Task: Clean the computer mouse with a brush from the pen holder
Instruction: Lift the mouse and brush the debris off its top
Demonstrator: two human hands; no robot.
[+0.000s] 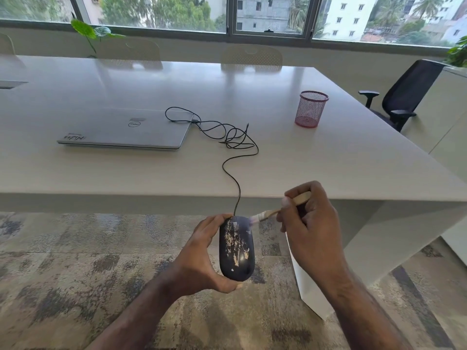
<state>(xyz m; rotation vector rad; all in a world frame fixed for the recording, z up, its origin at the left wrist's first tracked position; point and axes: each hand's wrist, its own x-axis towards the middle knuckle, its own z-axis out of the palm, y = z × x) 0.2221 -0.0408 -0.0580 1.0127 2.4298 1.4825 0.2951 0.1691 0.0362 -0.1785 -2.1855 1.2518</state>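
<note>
My left hand grips the light, slick wired mouse by its sides; my right hand pinches the wooden-handled brush, its soft bristles at the front edge.

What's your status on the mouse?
Left hand holds dusty black wired mouse off the table. Right hand holds wooden brush, bristles at mouse's front. Nothing obstructing.
</note>
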